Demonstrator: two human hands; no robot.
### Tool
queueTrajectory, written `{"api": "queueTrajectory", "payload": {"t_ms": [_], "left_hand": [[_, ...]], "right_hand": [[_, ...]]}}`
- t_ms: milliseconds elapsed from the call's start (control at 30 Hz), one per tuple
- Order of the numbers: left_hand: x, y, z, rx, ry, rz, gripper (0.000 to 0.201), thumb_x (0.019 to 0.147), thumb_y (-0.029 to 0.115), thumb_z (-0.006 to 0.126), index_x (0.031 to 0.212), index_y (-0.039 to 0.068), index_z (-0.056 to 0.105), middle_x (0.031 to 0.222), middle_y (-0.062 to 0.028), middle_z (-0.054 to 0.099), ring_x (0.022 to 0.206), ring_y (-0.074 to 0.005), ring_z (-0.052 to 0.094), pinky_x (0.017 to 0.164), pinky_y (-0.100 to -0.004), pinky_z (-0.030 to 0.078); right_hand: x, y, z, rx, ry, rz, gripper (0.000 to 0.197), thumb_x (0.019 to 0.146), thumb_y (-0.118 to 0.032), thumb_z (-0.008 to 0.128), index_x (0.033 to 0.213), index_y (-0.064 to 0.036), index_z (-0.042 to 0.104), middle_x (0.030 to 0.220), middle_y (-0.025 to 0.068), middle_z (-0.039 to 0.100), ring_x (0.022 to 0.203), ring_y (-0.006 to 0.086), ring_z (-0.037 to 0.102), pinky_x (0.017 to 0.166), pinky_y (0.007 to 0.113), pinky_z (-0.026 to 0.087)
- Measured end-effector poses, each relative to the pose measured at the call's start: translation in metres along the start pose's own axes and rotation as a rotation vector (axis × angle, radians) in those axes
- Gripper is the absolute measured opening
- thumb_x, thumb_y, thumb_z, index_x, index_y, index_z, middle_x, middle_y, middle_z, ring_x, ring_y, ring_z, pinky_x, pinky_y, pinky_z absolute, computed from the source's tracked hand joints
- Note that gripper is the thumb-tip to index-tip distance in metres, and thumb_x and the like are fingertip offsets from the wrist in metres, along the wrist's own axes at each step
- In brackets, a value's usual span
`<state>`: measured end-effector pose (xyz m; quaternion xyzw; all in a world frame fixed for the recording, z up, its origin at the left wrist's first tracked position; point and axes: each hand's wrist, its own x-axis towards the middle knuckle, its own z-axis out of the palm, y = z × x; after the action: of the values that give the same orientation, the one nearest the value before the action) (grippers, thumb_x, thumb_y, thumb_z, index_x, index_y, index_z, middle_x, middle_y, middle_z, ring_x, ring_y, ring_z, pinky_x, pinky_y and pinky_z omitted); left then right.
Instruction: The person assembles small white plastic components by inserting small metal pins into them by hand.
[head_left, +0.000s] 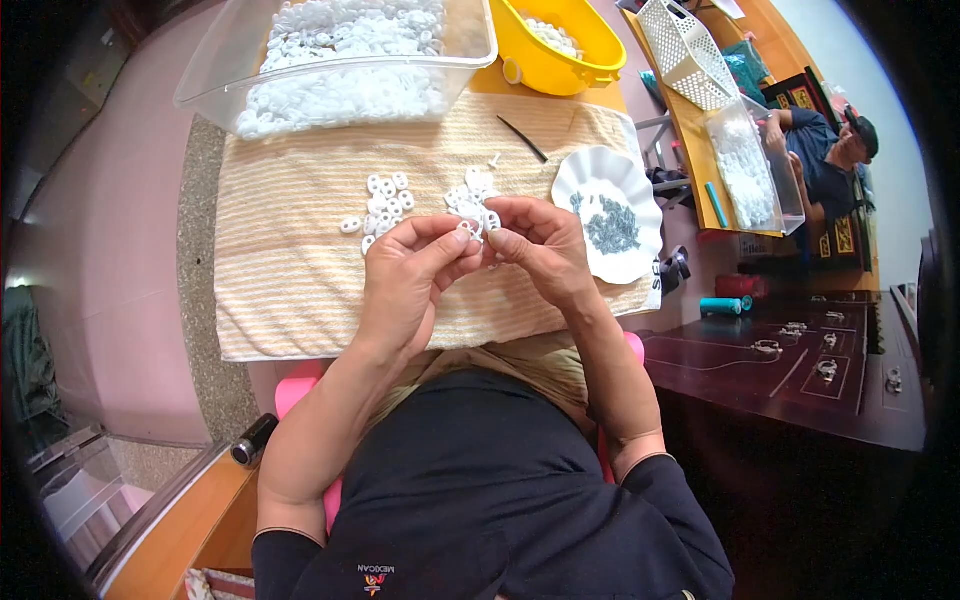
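Observation:
My left hand (408, 275) pinches a small white plastic clip-like piece (471, 231) between thumb and fingertips. Close against it, my right hand (548, 248) grips a white oval piece with holes (491, 221); whether the two pieces touch, I cannot tell. Just beyond my fingertips lies a heap of small white plastic parts (474, 184). To the left of that, several white oval pieces with two holes (385, 203) are spread on the striped towel (290, 270). On the right, a white wavy-rimmed dish (640, 262) holds small dark grey bits (612, 224).
A clear plastic bin (215, 85) full of white parts stands at the far left, beside a yellow tub (575, 82). A thin black stick (522, 138) lies on the towel. Another person (825, 150) sits at the right near a box of white pieces (745, 180).

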<state>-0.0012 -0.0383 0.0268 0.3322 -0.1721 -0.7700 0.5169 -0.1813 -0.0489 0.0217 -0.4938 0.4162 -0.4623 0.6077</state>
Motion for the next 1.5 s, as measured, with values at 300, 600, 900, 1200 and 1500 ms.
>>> {"api": "queueTrajectory", "payload": {"t_ms": [300, 600, 900, 1200, 1500], "left_hand": [[0.0003, -0.0002, -0.0003, 0.042, 0.001, -0.018, 0.013, 0.086, 0.0, 0.063, 0.099, -0.003, 0.061, 0.093, -0.0122, 0.067, 0.078, -0.0148, 0.066, 0.071, -0.0248, 0.057], [0.0007, 0.0002, -0.0017, 0.071, -0.001, -0.036, 0.015, 0.086, 0.0, 0.063, 0.101, -0.003, 0.06, 0.093, -0.0128, 0.067, 0.078, -0.0155, 0.066, 0.069, -0.0251, 0.058], [0.0004, 0.0012, -0.0025, 0.084, -0.002, -0.045, 0.015, 0.086, 0.002, 0.065, 0.1, -0.003, 0.06, 0.091, -0.0114, 0.067, 0.077, -0.0145, 0.066, 0.068, -0.0243, 0.057], [-0.0002, 0.0038, -0.0006, 0.115, -0.014, -0.058, 0.012, 0.086, 0.002, 0.064, 0.097, -0.003, 0.062, 0.09, -0.01, 0.068, 0.076, -0.0124, 0.065, 0.07, -0.023, 0.055], [-0.0004, 0.0055, -0.0002, 0.139, -0.028, -0.076, 0.013, 0.086, 0.003, 0.064, 0.097, -0.003, 0.063, 0.088, -0.0098, 0.067, 0.076, -0.0124, 0.064, 0.07, -0.0229, 0.055]], "right_hand": [[-0.0006, 0.0003, -0.0018, -0.011, -0.021, 0.016, 0.03, 0.089, -0.003, 0.064, 0.118, 0.0039, 0.058, 0.092, 0.0085, 0.066, 0.079, 0.0139, 0.065, 0.07, 0.025, 0.055], [-0.0008, -0.0003, -0.0044, -0.021, -0.043, 0.024, 0.03, 0.09, -0.002, 0.062, 0.119, 0.005, 0.058, 0.098, 0.01, 0.066, 0.086, 0.0144, 0.065, 0.076, 0.027, 0.056], [-0.0026, 0.0009, -0.0056, -0.025, -0.047, 0.044, 0.03, 0.089, -0.002, 0.062, 0.119, 0.0051, 0.058, 0.099, 0.0109, 0.067, 0.086, 0.0157, 0.065, 0.077, 0.028, 0.056], [-0.0027, 0.0, -0.0082, -0.066, -0.074, 0.047, 0.03, 0.089, -0.001, 0.062, 0.118, 0.006, 0.058, 0.101, 0.0128, 0.067, 0.087, 0.0174, 0.066, 0.077, 0.028, 0.056], [-0.0034, -0.0029, -0.0093, -0.078, -0.102, 0.08, 0.031, 0.088, -0.001, 0.063, 0.117, 0.006, 0.058, 0.099, 0.0118, 0.066, 0.085, 0.0168, 0.067, 0.076, 0.028, 0.056]]}}
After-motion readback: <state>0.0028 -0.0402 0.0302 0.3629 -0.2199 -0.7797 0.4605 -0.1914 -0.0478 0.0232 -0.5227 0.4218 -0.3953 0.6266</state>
